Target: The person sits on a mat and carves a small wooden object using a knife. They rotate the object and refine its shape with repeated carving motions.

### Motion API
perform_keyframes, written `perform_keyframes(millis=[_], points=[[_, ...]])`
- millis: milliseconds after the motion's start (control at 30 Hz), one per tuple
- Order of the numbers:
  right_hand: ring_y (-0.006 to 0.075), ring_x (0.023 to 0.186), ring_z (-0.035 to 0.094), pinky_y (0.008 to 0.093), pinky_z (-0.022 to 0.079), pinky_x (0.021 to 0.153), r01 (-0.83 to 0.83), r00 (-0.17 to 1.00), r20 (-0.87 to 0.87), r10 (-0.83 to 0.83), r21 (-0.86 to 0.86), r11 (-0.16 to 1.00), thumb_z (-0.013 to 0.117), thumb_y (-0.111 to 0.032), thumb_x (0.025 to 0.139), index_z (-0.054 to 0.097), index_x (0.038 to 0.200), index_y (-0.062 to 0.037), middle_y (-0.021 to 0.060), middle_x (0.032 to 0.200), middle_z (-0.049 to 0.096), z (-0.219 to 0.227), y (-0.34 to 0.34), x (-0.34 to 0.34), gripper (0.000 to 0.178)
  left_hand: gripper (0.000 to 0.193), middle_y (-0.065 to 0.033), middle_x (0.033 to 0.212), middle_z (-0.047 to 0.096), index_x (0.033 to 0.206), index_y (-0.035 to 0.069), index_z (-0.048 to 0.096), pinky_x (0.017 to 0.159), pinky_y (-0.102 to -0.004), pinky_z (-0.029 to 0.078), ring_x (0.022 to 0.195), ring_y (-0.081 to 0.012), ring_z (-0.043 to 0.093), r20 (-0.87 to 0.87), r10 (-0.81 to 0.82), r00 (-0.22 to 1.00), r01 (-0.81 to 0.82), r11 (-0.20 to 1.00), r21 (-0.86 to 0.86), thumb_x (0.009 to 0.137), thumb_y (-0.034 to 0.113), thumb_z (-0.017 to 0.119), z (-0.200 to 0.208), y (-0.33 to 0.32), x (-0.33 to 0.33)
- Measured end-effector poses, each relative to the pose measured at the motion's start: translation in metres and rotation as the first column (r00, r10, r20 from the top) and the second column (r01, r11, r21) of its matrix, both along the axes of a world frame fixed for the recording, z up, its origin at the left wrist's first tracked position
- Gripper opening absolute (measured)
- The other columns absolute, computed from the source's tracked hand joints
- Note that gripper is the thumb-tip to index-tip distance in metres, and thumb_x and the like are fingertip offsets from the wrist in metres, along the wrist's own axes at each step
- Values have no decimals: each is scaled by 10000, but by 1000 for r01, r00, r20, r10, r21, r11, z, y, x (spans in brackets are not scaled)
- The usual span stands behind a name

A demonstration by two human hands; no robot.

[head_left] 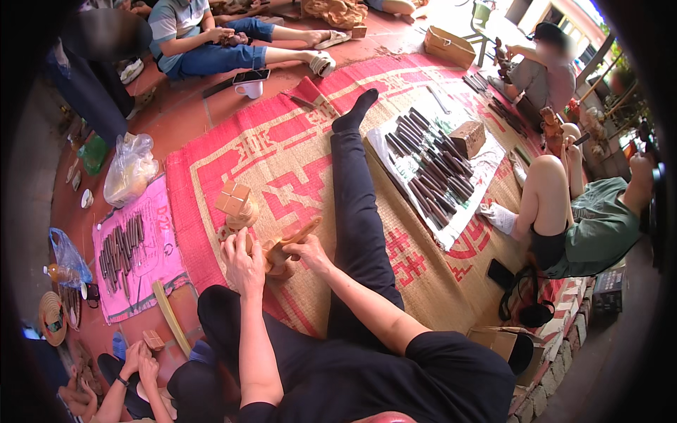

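Note:
A light-brown wood carving (276, 255) lies across my lap, with a square block (233, 198) at its far end and a long, thin part sticking out to the right. My left hand (245, 262) is wrapped over its middle, fingers curled on the wood. The fingers of my right hand (309, 254) close on the carving's right side, just below the thin part. Whether a small tool sits in that hand cannot be made out. My hands hide part of the carving's shape.
Dark-handled carving tools (431, 166) lie on a white cloth to the right, beside a wooden block (468, 139). More tools (121, 248) rest on a pink cloth (151, 211) at left. People sit around the red-patterned mat (282, 141). A phone (501, 273) lies at the right.

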State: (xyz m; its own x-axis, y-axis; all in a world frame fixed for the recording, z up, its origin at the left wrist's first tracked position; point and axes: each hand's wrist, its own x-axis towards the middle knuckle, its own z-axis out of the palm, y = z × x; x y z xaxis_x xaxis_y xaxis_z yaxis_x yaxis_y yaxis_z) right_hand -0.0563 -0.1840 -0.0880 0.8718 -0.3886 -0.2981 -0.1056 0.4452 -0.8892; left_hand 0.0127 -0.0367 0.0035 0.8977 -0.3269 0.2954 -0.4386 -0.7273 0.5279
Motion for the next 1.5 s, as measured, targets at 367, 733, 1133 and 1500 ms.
perform_keyframes(millis=[367,733,1133,1500], points=[[107,668,608,255,489,606,-26,998,-58,26,-3,1000,721,-52,772,707,979,-18,50,834,686,4,-8,-2,210,393,-128,1225,538,1254,108,618,1048,-501,428,1232,-406,463,-7,3,1000,-3,1000,23,883,236,624,-1,-1,1],[117,595,584,258,460,541,-84,996,-26,84,0,996,706,-93,808,687,1002,-1,52,775,664,5,-2,-2,215,395,-144,1199,549,1263,101,611,985,-484,445,1160,-367,508,19,25,1000,-25,1000,-2,891,234,620,-4,11,8],[110,640,586,258,480,589,-67,998,18,66,22,998,704,-27,795,678,1002,-11,47,860,677,0,-1,8,210,390,-111,1173,537,1234,96,625,957,-469,476,1185,-335,485,-22,44,999,-44,998,-36,870,236,632,-3,9,7],[102,665,596,253,475,595,-7,1000,-11,6,-19,1000,710,-11,789,688,989,-34,52,868,688,-2,-1,7,202,370,-116,1160,545,1205,90,640,963,-476,468,1176,-366,483,-44,44,998,-48,995,-89,858,220,651,4,4,1]])
